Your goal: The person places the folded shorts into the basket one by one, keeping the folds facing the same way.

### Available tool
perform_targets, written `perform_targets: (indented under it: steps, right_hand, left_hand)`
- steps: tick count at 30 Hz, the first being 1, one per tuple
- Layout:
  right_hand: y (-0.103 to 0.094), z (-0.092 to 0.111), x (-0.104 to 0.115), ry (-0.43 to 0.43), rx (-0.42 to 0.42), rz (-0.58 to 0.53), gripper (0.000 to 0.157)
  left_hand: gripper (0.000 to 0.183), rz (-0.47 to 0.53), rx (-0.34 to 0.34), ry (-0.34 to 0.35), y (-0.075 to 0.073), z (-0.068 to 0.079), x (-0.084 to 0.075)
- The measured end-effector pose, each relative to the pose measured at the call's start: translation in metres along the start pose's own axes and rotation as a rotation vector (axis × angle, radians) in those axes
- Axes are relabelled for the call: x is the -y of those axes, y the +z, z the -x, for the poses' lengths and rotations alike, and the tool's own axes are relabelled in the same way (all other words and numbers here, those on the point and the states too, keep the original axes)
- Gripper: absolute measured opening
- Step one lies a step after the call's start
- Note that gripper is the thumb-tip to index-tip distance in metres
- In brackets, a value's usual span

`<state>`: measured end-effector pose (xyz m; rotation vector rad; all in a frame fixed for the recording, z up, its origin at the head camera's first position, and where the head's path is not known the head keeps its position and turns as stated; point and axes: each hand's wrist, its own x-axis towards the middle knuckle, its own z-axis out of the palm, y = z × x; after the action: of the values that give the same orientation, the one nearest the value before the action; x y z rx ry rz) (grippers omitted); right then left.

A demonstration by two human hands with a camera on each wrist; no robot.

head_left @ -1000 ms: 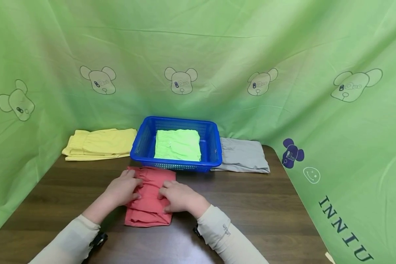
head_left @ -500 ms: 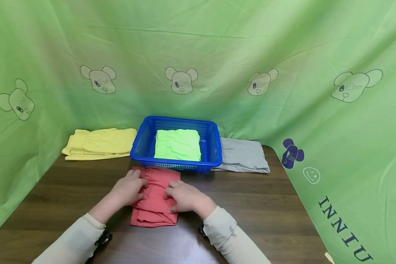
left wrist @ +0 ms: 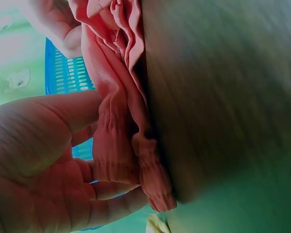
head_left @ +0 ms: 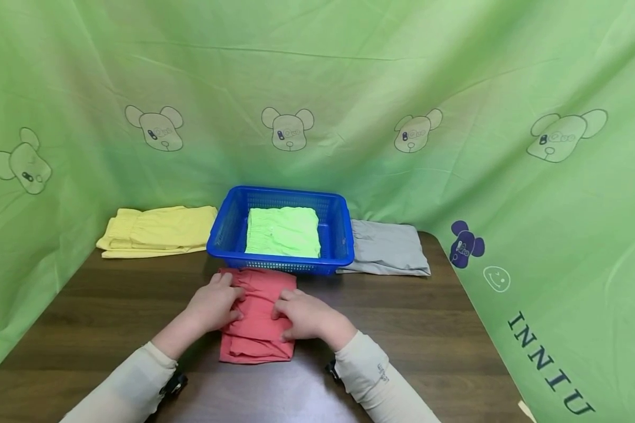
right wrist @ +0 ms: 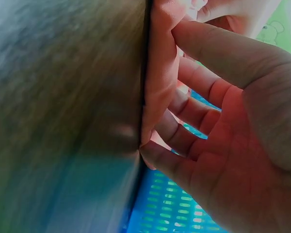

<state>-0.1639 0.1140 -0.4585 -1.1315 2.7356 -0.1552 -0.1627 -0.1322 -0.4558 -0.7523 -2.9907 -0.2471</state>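
Folded red pants (head_left: pixel 258 308) lie on the wooden table, just in front of the blue basket. My left hand (head_left: pixel 214 304) grips them along their left side with curved fingers. On the right side my right hand (head_left: pixel 308 316) holds them the same way. In the left wrist view the pants (left wrist: pixel 114 141) show gathered elastic bands beside the thumb and fingers. The right wrist view has the right hand's fingertips and thumb against the edge of the cloth (right wrist: pixel 160 73). The fingertips are partly hidden by the fabric.
The blue basket (head_left: pixel 280 262) at the back holds folded bright green pants (head_left: pixel 284 232). Left of it lies a folded yellow garment (head_left: pixel 161 231), and right of it a folded grey one (head_left: pixel 388 248). A green curtain (head_left: pixel 317 70) encloses the back and sides.
Both hands and the red pants have slid to the right across the table together. The basket and the other garments stay where they were, apart from a slight shift of the view.
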Motion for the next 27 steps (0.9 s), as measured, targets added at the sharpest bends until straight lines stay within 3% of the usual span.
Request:
perform_targets:
  steps: [19,27]
  right_hand:
    - [-0.003,0.022,-0.011,-0.029,-0.036,-0.024,0.032]
    - [-0.002,0.028,-0.016,-0.023,-0.041,-0.043,0.031]
  left_hand:
    - [0.030,0.003,-0.049,0.010,0.009,-0.006,-0.012]
    - [0.028,0.037,-0.031,0.008,0.011,-0.009,-0.018]
